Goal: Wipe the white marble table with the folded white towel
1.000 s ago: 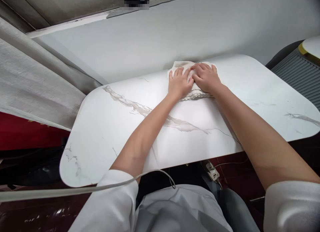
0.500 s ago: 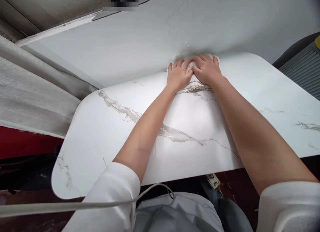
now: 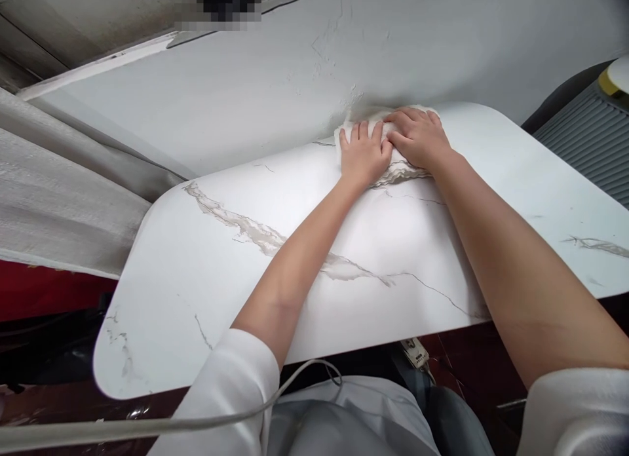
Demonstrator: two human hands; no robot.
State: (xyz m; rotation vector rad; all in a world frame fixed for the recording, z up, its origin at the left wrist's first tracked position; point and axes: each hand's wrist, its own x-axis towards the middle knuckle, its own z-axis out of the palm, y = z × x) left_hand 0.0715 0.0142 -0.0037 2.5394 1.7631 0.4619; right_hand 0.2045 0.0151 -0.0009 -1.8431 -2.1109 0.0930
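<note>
A folded whitish cloth [image 3: 405, 172] with wavy layered edges lies at the far edge of the white marble-patterned table [image 3: 275, 299], up against the wall. My left hand [image 3: 364, 154] presses flat on the cloth's left part, its fingers spread. On the right part rests my right hand [image 3: 420, 138], fingers stretched out and slightly apart, its thumb close to my left thumb. Both palms bear down on the cloth from above, which hides much of its middle.
Behind the table rises a pale wall [image 3: 221, 102] with flaking paint. A light curtain [image 3: 63, 194] hangs at the left. To the right stands a grey ribbed object [image 3: 584, 135] with a yellow band. A pale cable [image 3: 196, 423] crosses low in front.
Both hands have slid a little to the right along the table's far edge, and the cloth has moved with them. The view has shifted slightly.
</note>
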